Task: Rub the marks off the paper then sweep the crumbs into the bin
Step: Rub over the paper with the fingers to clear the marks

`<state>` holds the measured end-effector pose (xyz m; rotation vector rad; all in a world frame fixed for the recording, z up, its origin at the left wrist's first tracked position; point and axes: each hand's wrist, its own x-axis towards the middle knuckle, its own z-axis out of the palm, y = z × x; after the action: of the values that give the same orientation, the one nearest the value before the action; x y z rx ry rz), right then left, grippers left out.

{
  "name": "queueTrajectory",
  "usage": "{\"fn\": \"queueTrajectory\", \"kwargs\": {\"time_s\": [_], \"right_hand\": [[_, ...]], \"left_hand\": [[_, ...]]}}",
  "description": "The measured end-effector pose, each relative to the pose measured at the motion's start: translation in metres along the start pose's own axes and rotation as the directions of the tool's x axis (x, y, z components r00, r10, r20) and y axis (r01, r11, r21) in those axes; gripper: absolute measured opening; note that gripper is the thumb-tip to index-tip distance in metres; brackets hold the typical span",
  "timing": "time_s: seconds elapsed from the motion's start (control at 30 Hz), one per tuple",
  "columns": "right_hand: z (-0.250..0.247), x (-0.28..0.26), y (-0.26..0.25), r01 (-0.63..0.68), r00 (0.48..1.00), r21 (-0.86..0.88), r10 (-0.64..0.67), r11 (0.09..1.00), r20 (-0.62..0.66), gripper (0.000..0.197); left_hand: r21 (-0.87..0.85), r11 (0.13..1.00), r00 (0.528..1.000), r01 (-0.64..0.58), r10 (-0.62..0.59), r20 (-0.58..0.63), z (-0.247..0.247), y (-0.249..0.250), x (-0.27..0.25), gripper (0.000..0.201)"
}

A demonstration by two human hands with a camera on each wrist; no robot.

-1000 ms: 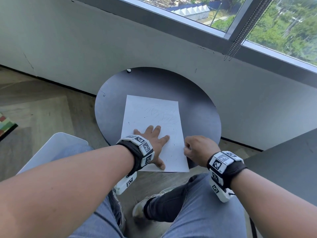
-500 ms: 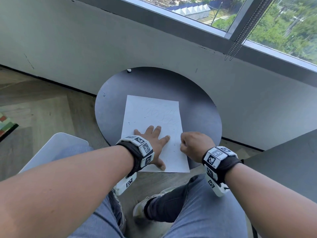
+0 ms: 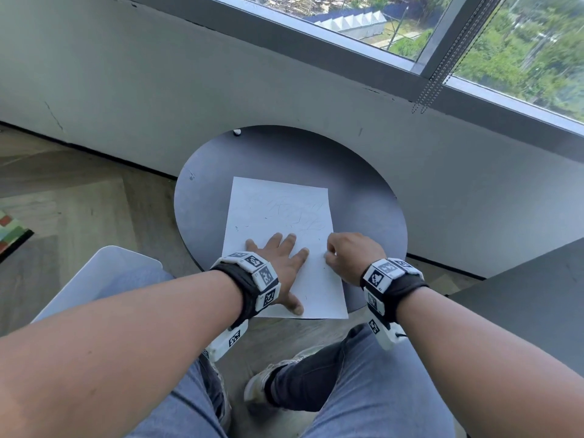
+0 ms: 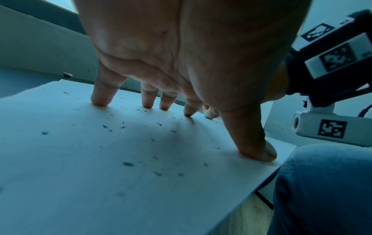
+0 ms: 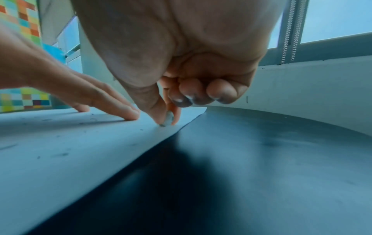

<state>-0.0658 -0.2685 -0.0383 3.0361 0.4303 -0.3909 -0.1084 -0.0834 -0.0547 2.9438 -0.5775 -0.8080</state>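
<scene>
The person's left hand [image 3: 281, 263] lay flat with the palm down, its fingers [image 4: 100, 97] straight and spread, the tips pressed to the surface beneath and the thumb [image 4: 255, 147] splayed out toward the body. The left forearm reached in from the lower left, a marker-covered band round the wrist. The right hand [image 3: 350, 254] sat just beside the left one, curled: its thumb [image 5: 155, 111] and forefinger pinched together at the tips and pointed downward, while the other three fingers [image 5: 201, 93] were tucked toward the palm. The right forearm came in from the lower right, banded likewise.
</scene>
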Motion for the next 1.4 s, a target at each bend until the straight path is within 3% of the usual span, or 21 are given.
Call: {"fn": "queueTrajectory", "kwargs": {"time_s": [0.1,0.3,0.47,0.53,0.67,0.77,0.9,1.03,1.23,1.4], "right_hand": [[0.001,-0.007,-0.005,0.014,1.0,0.015,-0.014,1.0,-0.002,0.017],[0.021,-0.049,-0.022,0.207,0.977,0.096,-0.211,0.974,0.029,0.015],[0.021,-0.05,-0.022,0.223,0.973,0.107,-0.227,0.969,0.035,0.018],[0.019,-0.049,-0.024,0.23,0.971,0.087,-0.234,0.969,0.044,0.019],[0.012,-0.031,-0.015,0.149,0.988,0.039,-0.15,0.988,0.028,0.018],[0.004,-0.002,0.0,0.016,1.0,0.046,-0.017,0.999,0.013,0.016],[-0.002,0.03,0.011,-0.066,0.997,0.041,0.064,0.997,0.039,0.015],[-0.001,0.013,0.003,-0.03,0.999,0.033,0.029,0.999,0.03,0.015],[0.015,-0.047,-0.02,0.206,0.975,0.071,-0.211,0.976,0.073,0.019],[0.005,0.002,0.001,0.032,0.999,0.083,-0.034,0.996,0.029,0.016]], "left_hand": [[0.01,1.0,1.0,-0.012,0.012,-0.011,0.001,-0.002,-0.003,0.126],[0.043,0.998,0.999,-0.046,0.047,-0.027,0.011,-0.003,-0.012,0.129],[0.0,1.0,0.994,-0.019,0.019,-0.11,0.006,-0.01,-0.009,0.094],[-0.023,1.0,0.994,0.018,-0.02,-0.108,0.008,-0.013,-0.005,0.096],[-0.06,0.994,0.995,0.091,-0.093,-0.022,0.01,-0.016,0.001,0.122],[-0.048,0.994,0.995,0.101,-0.101,-0.003,0.008,-0.015,0.004,0.127],[-0.043,0.992,0.993,0.115,-0.114,0.008,0.003,-0.012,0.004,0.128],[-0.046,0.992,0.993,0.118,-0.117,0.024,0.0,-0.012,0.004,0.13],[-0.026,0.994,0.994,0.111,-0.11,0.011,0.001,-0.011,0.004,0.131],[-0.022,0.994,0.994,0.11,-0.11,0.014,0.0,-0.011,0.003,0.128]]}}
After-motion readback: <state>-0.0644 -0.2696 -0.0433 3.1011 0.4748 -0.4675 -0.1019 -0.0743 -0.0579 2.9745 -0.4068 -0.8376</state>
